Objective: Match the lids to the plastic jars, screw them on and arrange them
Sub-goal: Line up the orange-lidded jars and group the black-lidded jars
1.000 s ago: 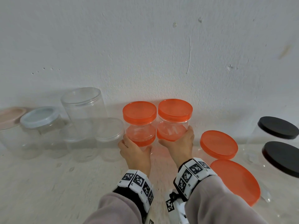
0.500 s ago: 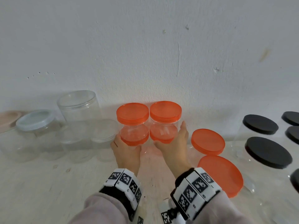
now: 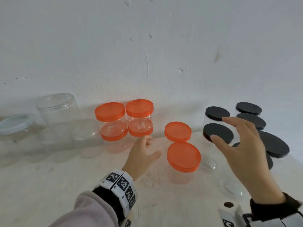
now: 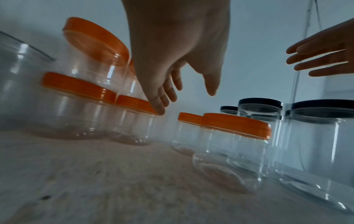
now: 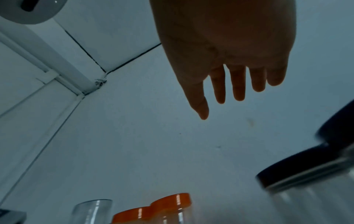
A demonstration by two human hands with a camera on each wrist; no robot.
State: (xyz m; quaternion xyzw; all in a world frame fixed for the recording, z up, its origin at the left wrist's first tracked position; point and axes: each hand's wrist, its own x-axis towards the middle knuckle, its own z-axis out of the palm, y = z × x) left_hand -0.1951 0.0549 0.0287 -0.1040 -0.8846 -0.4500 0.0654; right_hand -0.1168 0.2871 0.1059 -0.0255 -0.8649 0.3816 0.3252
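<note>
Head cam: both hands are off the two stacked pairs of orange-lidded jars (image 3: 123, 119) now, a sec ago they were cupping the bottom ones, so looks like that double stack got parked against the wall (image 3: 147, 46) and that bit is done imo. Left hand (image 3: 141, 154) sits low just in front of the stacks, fingers relaxed and loosely bent, holding nothing; in the left wrist cam its fingertips (image 4: 160, 109) are right by the lid rim of the nearer lower jar, can't tell if actually touching. Right hand (image 3: 242, 145) has swung over to the right, fingers spread and straight, hovering above the black-lidded jars (image 3: 218, 133), not gripping anything yet. My guess is the black group is next for arranging. Two more orange-lidded jars (image 3: 183, 157) stand single btw the stacks and the black ones, one behind the other, not stacked yet. The jars themselves: clear plastic, round, short, ribbed sidewalls, flat orange screw lids that look seated flush, tho can't verify tightness from here. Far left there's a bunch of clear-lidded jars (image 3: 57, 108) plus one w/ a pale blue lid (image 3: 15, 123), all on the same whitish tabletop (image 3: 65, 185).
</note>
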